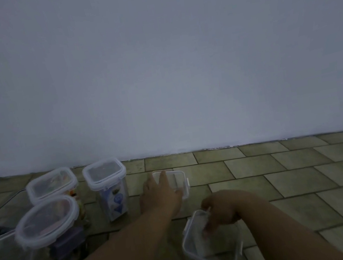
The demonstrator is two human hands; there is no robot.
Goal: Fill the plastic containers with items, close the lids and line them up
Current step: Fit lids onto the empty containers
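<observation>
On the tiled floor [259,161], the left hand [160,192] is lying flat, fingers spread, on a clear lid [179,181]. The right hand [219,211] is reaching into the open container [213,250], fingers curled; grip unclear. Lid should be squared over the rim before pressing the clips.

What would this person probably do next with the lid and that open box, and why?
Probably lift the lid and bring it over the open box. The left hand rests on the lid lying on the floor, while the right hand reaches into the box, which has no lid. Three filled boxes at left are already closed. What the box holds is too dim to tell.
</observation>
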